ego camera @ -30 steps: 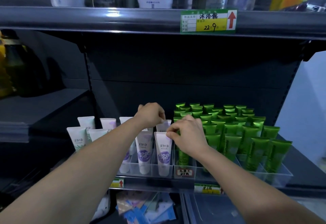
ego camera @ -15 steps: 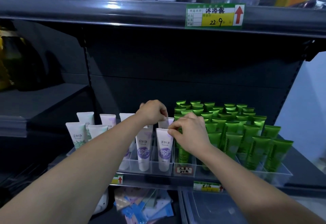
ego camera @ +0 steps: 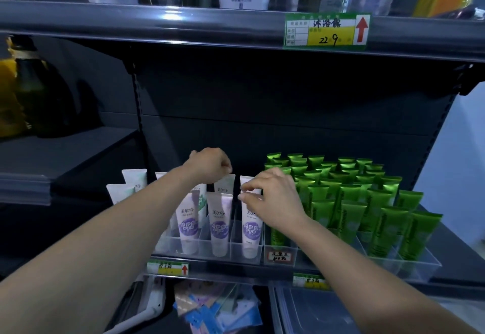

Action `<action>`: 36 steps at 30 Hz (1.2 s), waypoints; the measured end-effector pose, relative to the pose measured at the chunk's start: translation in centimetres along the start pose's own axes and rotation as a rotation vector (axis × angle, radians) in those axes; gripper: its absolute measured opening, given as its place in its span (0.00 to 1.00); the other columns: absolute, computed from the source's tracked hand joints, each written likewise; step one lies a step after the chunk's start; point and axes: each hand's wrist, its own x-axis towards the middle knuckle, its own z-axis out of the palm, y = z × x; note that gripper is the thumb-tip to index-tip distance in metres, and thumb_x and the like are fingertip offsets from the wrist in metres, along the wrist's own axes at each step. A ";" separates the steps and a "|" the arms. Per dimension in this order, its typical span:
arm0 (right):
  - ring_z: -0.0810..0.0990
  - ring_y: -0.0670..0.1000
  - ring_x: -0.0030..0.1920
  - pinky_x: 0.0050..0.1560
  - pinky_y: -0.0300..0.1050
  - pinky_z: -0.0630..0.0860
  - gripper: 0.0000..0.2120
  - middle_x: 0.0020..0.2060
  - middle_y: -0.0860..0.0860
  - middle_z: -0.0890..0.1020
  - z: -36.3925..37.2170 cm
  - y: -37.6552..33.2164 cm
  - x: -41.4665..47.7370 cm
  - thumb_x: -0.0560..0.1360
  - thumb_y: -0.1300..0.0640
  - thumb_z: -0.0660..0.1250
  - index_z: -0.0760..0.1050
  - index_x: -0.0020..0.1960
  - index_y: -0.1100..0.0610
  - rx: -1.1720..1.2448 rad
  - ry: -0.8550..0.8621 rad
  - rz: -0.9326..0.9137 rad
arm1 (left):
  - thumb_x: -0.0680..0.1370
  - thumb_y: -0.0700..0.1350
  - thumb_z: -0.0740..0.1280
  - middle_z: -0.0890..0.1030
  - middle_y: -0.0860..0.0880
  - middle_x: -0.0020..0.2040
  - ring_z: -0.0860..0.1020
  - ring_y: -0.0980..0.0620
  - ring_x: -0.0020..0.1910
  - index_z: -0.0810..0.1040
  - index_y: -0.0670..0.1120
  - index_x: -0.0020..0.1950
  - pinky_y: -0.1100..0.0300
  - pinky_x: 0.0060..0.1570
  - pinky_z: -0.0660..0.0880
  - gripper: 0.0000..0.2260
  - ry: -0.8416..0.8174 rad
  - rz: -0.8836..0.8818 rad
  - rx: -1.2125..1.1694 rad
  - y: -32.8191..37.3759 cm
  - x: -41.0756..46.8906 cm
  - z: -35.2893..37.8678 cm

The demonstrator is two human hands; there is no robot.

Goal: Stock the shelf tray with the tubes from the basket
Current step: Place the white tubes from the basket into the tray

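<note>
Rear tube [ego camera: 225, 185] and front tube [ego camera: 250, 228] stand upright in the tray [ego camera: 236, 251], caps down. Left hand [ego camera: 210, 164] fingers [ego camera: 227, 169] pinch the rear crimp; right hand [ego camera: 275, 197] fingers pinch the front one.

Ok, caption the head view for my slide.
Left hand and right hand pinch white tubes standing in the clear tray, beside green tubes.

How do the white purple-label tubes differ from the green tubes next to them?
The white tubes carry purple labels; the green tubes are glossy green all over. White tubes stand sparsely, green tubes packed in many rows. The left hand and right hand pinch white tubes, not green ones. Both stand crimped end up in clear trays.
</note>
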 end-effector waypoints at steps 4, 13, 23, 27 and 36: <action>0.68 0.47 0.60 0.57 0.44 0.59 0.13 0.51 0.44 0.81 0.7 -1.3 0.7 0.75 0.44 0.65 0.81 0.55 0.47 -0.025 -0.027 -0.040 | 0.78 0.46 0.63 0.81 0.56 0.53 0.74 0.52 0.57 0.81 0.53 0.52 0.49 0.62 0.59 0.08 -0.024 -0.036 0.149 -1.4 -0.4 -0.2; 0.68 0.46 0.58 0.53 0.42 0.55 0.07 0.46 0.42 0.81 1.7 -1.7 1.3 0.75 0.49 0.66 0.83 0.47 0.47 -0.016 -0.011 -0.005 | 0.76 0.44 0.66 0.82 0.53 0.51 0.75 0.52 0.54 0.82 0.49 0.50 0.52 0.59 0.62 0.06 0.039 -0.046 0.029 -1.8 -0.1 0.3; 0.67 0.45 0.58 0.48 0.39 0.50 0.07 0.46 0.42 0.79 2.6 -1.7 1.4 0.75 0.49 0.65 0.82 0.44 0.48 -0.061 0.031 -0.027 | 0.76 0.44 0.67 0.82 0.54 0.50 0.76 0.52 0.54 0.83 0.48 0.49 0.53 0.57 0.63 0.05 0.050 -0.031 -0.041 -2.4 -0.1 0.4; 0.66 0.44 0.57 0.49 0.39 0.51 0.08 0.45 0.42 0.79 2.5 -1.7 1.4 0.73 0.46 0.67 0.82 0.42 0.48 -0.037 0.023 -0.019 | 0.76 0.44 0.68 0.82 0.54 0.50 0.76 0.52 0.54 0.83 0.49 0.48 0.52 0.59 0.63 0.05 0.053 -0.033 -0.047 -2.4 -0.1 0.5; 0.67 0.46 0.58 0.53 0.41 0.54 0.08 0.44 0.43 0.78 2.7 -1.9 1.4 0.74 0.48 0.68 0.82 0.42 0.50 -0.025 0.045 0.011 | 0.76 0.45 0.68 0.82 0.54 0.50 0.76 0.53 0.54 0.83 0.49 0.49 0.52 0.58 0.62 0.05 0.072 -0.036 -0.067 -2.3 -0.3 0.7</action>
